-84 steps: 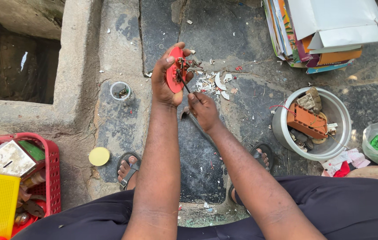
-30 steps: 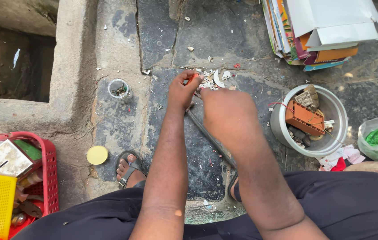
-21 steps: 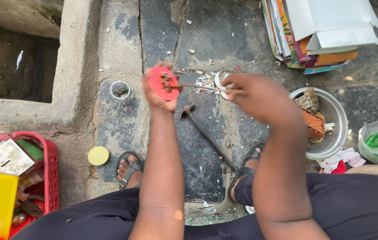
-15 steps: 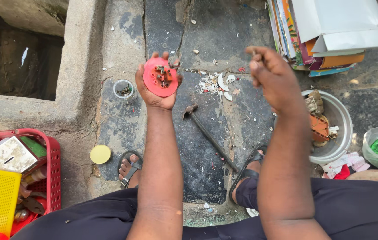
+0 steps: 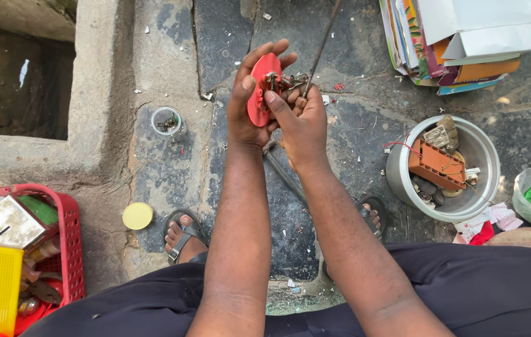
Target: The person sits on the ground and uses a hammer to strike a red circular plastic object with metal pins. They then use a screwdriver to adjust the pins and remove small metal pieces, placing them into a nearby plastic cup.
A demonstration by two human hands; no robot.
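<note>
The left hand is clamped around a round red plastic part, held up over the stone floor. The right hand pinches a thin metal rod against its small metal fittings; the rod could slip and jab a finger.

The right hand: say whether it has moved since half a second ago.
Yes. The right hand has swung left, away from above the metal pot, and now meets the left hand at the red disc.

Round red part on edge, thin metal rod upright
</note>
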